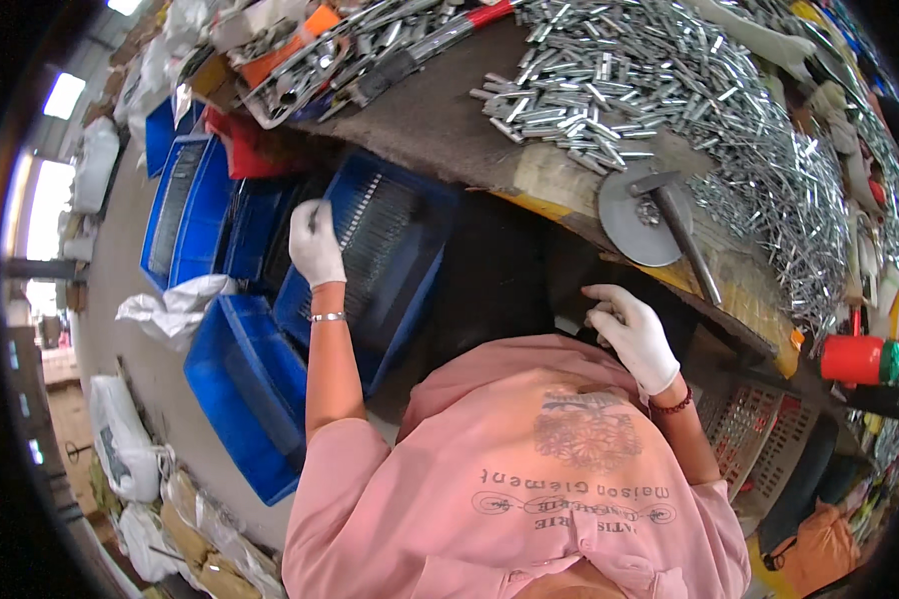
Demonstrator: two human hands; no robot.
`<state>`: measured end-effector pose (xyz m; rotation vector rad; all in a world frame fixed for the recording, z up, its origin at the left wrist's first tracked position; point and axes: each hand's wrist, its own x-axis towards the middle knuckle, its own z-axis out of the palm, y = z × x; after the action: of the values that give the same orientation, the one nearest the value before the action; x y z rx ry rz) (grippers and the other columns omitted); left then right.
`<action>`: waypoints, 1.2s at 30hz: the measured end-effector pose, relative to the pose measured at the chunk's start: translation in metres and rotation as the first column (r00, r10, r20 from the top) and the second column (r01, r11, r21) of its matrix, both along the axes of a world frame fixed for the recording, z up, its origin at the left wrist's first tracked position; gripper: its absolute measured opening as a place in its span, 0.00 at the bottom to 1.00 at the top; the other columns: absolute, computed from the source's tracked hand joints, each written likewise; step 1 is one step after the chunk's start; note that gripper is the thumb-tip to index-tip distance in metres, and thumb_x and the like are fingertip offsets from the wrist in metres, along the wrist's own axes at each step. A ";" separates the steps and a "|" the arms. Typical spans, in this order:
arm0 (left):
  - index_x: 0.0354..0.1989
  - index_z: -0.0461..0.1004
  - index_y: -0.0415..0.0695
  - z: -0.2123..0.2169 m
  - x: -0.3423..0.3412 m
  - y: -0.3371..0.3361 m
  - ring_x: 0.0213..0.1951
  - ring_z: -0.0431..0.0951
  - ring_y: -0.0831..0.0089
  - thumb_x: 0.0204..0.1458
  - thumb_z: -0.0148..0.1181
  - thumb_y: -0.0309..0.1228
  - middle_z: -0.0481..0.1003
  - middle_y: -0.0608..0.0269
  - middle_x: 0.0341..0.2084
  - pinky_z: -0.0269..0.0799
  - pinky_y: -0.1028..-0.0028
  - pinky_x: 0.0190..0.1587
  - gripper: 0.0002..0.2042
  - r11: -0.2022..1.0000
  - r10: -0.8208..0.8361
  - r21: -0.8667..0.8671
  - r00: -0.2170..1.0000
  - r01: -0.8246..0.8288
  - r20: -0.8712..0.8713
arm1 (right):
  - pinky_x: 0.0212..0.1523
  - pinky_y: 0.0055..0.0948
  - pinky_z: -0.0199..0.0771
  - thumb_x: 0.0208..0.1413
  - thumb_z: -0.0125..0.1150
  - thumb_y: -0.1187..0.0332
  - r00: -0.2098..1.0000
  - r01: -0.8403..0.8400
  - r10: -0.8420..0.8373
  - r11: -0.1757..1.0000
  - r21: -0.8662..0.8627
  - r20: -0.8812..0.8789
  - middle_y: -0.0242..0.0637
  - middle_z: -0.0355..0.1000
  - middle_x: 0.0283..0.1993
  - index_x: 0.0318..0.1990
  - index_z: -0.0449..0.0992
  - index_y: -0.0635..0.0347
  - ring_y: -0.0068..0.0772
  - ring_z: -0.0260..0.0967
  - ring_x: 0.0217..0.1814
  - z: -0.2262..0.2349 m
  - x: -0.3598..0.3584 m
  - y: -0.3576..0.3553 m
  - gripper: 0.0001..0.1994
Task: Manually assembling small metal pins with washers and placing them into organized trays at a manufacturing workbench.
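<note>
My left hand (317,246), in a white glove, is closed above the rim of a blue plastic bin (422,290). Its fingers are curled together, and whatever they may hold cannot be made out. Rows of thin metal rods (378,225) lie inside that bin. My right hand (633,339), also gloved, hovers in front of my shirt, close to the workbench edge. Its index finger stretches out and the other fingers are loosely bent, with nothing visible between them. Nearest to it on the bench are a round grey metal disc (629,228) and a hammer (681,235) lying across it.
A large heap of short metal rods (609,75) covers the workbench (449,95). More blue bins (232,399) stand on the floor at left, beside white sacks (125,439). A red-and-green cylinder (854,359) and a plastic crate (784,429) are at right.
</note>
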<state>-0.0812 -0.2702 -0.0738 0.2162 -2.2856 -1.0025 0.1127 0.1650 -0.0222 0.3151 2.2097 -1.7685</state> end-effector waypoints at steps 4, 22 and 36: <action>0.37 0.85 0.43 0.097 -0.025 0.128 0.43 0.84 0.56 0.54 0.70 0.24 0.84 0.54 0.38 0.79 0.66 0.48 0.04 0.752 -0.635 -0.335 0.760 0.568 -0.139 | 0.42 0.28 0.77 0.66 0.62 0.71 1.000 -0.019 0.019 0.999 0.051 0.002 0.37 0.80 0.38 0.60 0.80 0.63 0.23 0.75 0.38 0.016 0.003 0.002 0.17; 0.35 0.81 0.38 0.108 -0.053 0.209 0.47 0.78 0.52 0.49 0.71 0.22 0.77 0.51 0.40 0.73 0.60 0.54 0.06 0.451 -0.788 -0.349 0.550 0.821 0.275 | 0.49 0.34 0.81 0.58 0.68 0.74 0.735 0.603 -0.262 0.674 0.427 -0.625 0.42 0.83 0.43 0.44 0.86 0.60 0.41 0.83 0.46 0.066 0.073 0.124 0.07; 0.33 0.82 0.42 0.113 0.032 0.294 0.42 0.79 0.53 0.44 0.74 0.21 0.79 0.56 0.37 0.75 0.58 0.48 0.09 0.292 -0.921 -0.322 0.356 0.900 0.160 | 0.43 0.43 0.83 0.61 0.69 0.57 0.820 0.450 -0.366 -0.060 0.891 -0.439 0.37 0.84 0.40 0.40 0.87 0.47 0.47 0.83 0.42 0.041 0.009 0.224 0.08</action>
<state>-0.0490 0.0243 0.0391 -1.4780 -2.4073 -0.9845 0.1218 0.3890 0.0188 1.3585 3.2255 0.1493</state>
